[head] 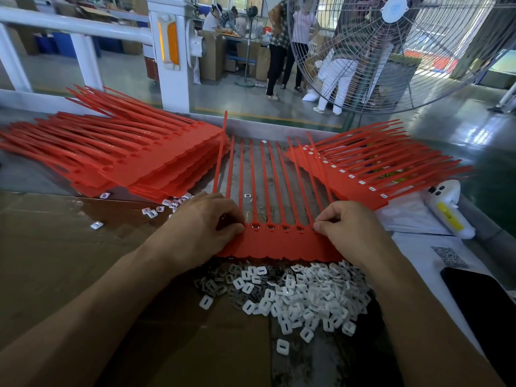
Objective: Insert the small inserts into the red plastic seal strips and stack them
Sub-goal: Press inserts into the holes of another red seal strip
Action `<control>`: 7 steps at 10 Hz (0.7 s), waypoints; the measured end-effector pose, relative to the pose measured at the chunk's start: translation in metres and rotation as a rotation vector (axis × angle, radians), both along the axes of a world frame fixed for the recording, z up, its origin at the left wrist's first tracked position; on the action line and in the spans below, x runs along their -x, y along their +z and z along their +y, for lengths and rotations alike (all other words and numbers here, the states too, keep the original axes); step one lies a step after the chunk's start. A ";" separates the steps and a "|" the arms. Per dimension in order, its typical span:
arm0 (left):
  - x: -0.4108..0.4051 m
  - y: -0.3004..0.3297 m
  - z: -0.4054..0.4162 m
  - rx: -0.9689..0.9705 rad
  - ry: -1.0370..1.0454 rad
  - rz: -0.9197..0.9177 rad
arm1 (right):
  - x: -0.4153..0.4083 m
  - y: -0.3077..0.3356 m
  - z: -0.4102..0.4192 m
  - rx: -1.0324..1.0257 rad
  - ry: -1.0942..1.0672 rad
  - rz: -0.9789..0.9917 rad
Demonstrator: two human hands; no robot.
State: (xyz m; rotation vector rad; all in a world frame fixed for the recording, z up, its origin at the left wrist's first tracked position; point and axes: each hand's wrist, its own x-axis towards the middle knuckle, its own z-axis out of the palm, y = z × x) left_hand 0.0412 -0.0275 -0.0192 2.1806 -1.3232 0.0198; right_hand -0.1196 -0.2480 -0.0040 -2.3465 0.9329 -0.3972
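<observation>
Loose white inserts (301, 297) lie heaped on the bench (55, 275) nearest the viewer, just below the red seal strip sheet (279, 245) being worked. This sheet lies flat at centre, its tails pointing away. The left hand (201, 230) rests curled on the sheet's left end, fingertips pinching at the leftmost socket. The right hand (346, 233) does the same at the rightmost socket. Whether either grip holds an insert cannot be told; the fingertips hide it. The sockets between the hands appear already filled.

Procedure, as a judgement: seat each end insert square to its socket and press straight down until flush. Keep the sheet flat against the bench so the sockets do not tilt.

Surroundings: a stack of unfilled sheets (145, 163) lies at the left, with a few stray inserts at its near edge. The stack of finished sheets (360, 177) lies at the right, white inserts showing along its row. A white handheld device (446, 208) and a dark phone (485, 300) lie on the right side. A large fan (391, 51) stands behind the bench. The finished stack sits just beside the right hand; tails may snag when the sheet is lifted across.
</observation>
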 end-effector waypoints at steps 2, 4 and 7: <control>-0.001 0.000 0.000 -0.002 0.001 0.007 | 0.002 0.000 -0.003 -0.054 -0.004 -0.037; 0.000 -0.001 0.000 -0.001 0.004 0.011 | -0.002 -0.003 -0.001 -0.008 -0.005 -0.024; 0.001 0.001 -0.002 0.002 0.004 0.005 | -0.003 -0.002 -0.001 0.016 -0.018 -0.033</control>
